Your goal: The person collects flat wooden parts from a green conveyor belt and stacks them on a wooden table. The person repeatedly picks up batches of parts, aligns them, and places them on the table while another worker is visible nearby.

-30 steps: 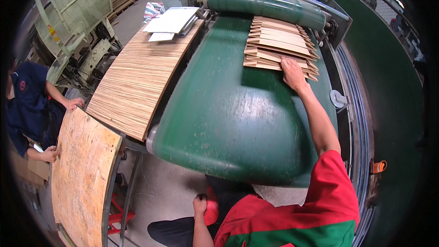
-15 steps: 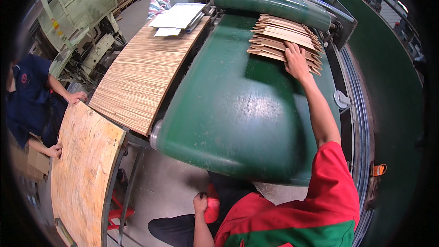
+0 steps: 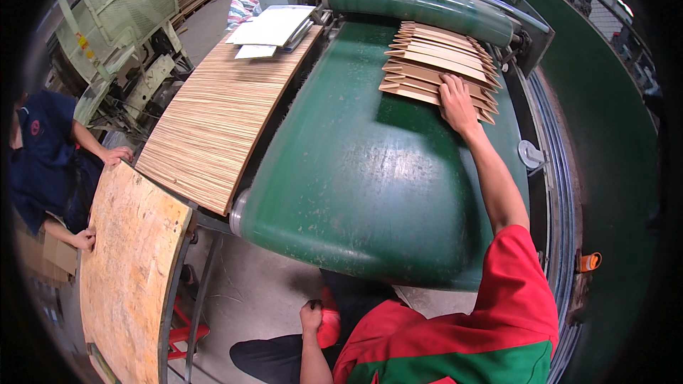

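Note:
A row of overlapping folded brown cardboard pieces [image 3: 434,64] lies on the green conveyor belt [image 3: 341,171], close to the far roller. My right hand [image 3: 457,105] is closed over the near edge of the row at its right part, fingers bent on top of the cardboard; the thumb is mostly hidden. Low in the view, my left hand [image 3: 311,316] is curled closed by my leg, beside a red object [image 3: 329,327] that I cannot identify. Whether anything is inside that hand does not show.
A large green roller [image 3: 420,11] spans the belt's far end. To the left, white sheets [image 3: 274,28] lie on a stack of striped corrugated board [image 3: 213,121]. A co-worker's hands [image 3: 117,155] rest on a wooden board [image 3: 131,263]. An orange cup-like object [image 3: 589,263] is at right.
My right hand has drawn slightly toward me, and the near cardboard pieces have shifted nearer and a little left with it. My left hand stays put.

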`<state>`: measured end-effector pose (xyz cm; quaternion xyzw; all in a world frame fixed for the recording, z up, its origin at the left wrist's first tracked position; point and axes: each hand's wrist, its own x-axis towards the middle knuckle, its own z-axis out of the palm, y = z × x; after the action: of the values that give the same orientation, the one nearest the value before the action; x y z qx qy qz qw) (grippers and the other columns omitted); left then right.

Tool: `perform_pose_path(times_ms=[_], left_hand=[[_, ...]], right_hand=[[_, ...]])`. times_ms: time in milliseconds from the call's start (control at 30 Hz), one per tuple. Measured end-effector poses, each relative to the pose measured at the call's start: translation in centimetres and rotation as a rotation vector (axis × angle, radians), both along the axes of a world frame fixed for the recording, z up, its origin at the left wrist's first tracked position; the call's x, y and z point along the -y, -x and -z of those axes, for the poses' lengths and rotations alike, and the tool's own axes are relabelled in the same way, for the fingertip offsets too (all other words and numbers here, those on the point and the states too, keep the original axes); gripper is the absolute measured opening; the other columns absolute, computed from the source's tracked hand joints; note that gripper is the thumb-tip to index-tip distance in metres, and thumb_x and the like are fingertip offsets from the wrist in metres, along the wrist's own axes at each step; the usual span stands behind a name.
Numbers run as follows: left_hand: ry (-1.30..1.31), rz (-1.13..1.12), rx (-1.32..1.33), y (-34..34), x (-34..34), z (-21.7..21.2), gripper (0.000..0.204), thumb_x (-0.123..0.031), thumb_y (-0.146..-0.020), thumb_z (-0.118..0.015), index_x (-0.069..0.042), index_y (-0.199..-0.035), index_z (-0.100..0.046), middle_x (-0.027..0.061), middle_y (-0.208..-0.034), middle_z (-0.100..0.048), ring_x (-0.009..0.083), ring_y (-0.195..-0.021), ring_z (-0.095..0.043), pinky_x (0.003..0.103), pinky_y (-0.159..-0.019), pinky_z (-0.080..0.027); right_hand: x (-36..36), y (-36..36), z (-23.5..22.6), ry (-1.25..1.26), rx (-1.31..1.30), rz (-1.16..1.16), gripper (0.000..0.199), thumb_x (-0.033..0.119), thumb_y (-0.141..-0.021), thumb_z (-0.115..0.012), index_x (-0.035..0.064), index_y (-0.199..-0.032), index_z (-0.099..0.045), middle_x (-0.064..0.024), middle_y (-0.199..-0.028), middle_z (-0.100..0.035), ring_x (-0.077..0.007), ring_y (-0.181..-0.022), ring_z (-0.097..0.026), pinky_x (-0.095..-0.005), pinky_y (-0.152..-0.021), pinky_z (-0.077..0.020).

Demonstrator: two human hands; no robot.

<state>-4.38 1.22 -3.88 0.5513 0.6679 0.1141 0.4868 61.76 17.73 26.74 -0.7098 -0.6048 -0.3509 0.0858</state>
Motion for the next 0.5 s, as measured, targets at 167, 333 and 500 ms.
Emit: perform_pose_path(times_ms=[167,333,500], left_hand=[[0.019,-0.002,-0.034,0.0,0.0,0.1,0.035,-0.028,-0.096,-0.065,-0.003,-0.116,-0.078,0.0242,-0.109,-0.078,0.0376,-0.106,-0.075,0.043,-0.093,-0.056],[0.055,-0.037,-0.033,0.1,-0.4,-0.8,0.036,-0.030,-0.099,-0.065,-0.002,-0.117,-0.078,0.0230,-0.107,-0.078,0.0330,-0.103,-0.076,0.042,-0.091,-0.056],[-0.145,-0.039,0.070,2.5,-1.3,-6.8,0.032,-0.026,-0.104,-0.065,0.001,-0.116,-0.078,0.0224,-0.107,-0.079,0.0277,-0.103,-0.076,0.039,-0.091,-0.057]], right_hand=[[0.3,1.2,0.4,-0.130,0.034,-0.050,0.018,0.010,-0.083,-0.067,0.0029,-0.099,-0.064,-0.0160,-0.145,-0.056,-0.0343,-0.140,-0.048,-0.0576,-0.119,-0.0338],[1.1,2.9,1.8,-0.139,-0.070,-0.056,0.019,0.008,-0.081,-0.068,0.0037,-0.099,-0.064,-0.0131,-0.138,-0.060,-0.0336,-0.134,-0.051,-0.0604,-0.113,-0.0355],[3.2,4.2,2.5,-0.058,-0.004,-0.115,0.023,0.011,-0.083,-0.069,0.0029,-0.104,-0.064,-0.0107,-0.122,-0.066,-0.0294,-0.108,-0.060,-0.0407,-0.093,-0.0514]])
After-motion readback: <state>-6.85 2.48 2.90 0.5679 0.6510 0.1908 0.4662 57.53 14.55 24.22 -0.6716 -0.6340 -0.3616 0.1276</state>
